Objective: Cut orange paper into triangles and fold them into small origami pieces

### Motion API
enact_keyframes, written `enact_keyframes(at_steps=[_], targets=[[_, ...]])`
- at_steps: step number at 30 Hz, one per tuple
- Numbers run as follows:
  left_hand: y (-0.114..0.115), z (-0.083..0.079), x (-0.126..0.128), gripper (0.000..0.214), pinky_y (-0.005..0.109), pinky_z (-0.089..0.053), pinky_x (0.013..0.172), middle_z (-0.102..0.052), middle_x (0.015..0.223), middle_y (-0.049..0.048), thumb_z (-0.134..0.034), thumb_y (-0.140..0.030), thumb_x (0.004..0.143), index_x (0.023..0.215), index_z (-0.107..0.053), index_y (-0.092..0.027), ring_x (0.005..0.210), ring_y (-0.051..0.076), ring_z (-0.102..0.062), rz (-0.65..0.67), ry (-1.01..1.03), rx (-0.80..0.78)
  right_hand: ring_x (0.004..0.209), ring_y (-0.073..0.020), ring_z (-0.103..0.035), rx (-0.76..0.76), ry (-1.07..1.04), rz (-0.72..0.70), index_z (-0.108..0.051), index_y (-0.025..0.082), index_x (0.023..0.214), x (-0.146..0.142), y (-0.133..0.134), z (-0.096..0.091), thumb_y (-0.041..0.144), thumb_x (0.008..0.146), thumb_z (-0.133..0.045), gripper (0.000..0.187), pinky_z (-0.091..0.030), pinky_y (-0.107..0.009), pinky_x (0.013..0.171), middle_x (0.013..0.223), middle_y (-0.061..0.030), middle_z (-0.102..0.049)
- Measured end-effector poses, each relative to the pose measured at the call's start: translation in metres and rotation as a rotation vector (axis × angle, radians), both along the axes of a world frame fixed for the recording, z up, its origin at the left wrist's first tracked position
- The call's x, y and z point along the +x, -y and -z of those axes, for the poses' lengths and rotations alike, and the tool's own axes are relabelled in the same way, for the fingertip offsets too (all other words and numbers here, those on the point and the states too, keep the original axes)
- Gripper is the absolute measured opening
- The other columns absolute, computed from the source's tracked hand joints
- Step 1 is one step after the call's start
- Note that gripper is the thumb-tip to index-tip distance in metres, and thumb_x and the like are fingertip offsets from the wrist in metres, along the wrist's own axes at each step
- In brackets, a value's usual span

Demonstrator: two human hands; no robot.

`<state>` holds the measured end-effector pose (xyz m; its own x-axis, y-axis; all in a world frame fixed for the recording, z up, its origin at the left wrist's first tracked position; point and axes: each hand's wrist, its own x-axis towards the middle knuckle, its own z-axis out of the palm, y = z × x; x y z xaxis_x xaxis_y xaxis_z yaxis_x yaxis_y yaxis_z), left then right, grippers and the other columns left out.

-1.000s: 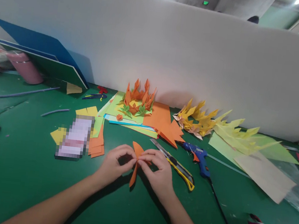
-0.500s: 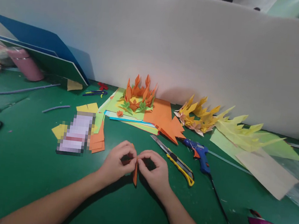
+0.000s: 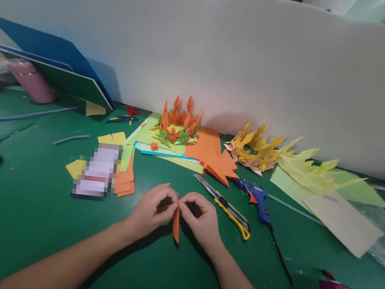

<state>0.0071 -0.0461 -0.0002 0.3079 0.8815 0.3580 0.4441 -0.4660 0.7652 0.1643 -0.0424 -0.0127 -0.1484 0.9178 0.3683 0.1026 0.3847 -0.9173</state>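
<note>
Between my fingertips is a small piece of folded orange paper (image 3: 176, 226), its narrow end pointing down toward me. My left hand (image 3: 153, 208) pinches it from the left, and my right hand (image 3: 201, 216) pinches it from the right, the fingertips of both nearly meeting. Part of the paper is hidden behind my left fingers. Just right of my right hand lies a yellow utility knife (image 3: 230, 211) with its blade out. Left of my left hand are cut orange paper pieces (image 3: 125, 184) beside a blurred-out phone-like device (image 3: 97, 171).
Behind my hands stands an orange folded-paper crown (image 3: 177, 119) on coloured sheets. A yellow paper crown (image 3: 254, 147) sits to its right. A blue glue gun (image 3: 259, 201) trails a black cord. A pink bottle (image 3: 34, 82) leans near blue and green boards (image 3: 57, 78) at left.
The folded orange paper has tilted slightly, its lower tip shifting a little right and down. My fingertips have come closer together at its top. Everything else stays put.
</note>
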Motion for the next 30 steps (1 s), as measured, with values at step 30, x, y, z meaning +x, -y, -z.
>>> enact_keyframes(at_steps=[30], targets=[[-0.009,0.003,0.000,0.037,0.023,-0.042,0.058,-0.062,0.075,0.0003,-0.068,-0.040,0.064,0.091,-0.061,-0.016,0.064,0.011,-0.053,-0.142,0.401,-0.615,0.060,-0.0115,-0.053,-0.392,-0.194,-0.088,-0.060,0.019,0.080,0.003,-0.006,0.009,0.037,0.069,-0.066,0.022,-0.045,-0.023,0.057,0.068,0.0015,-0.058]])
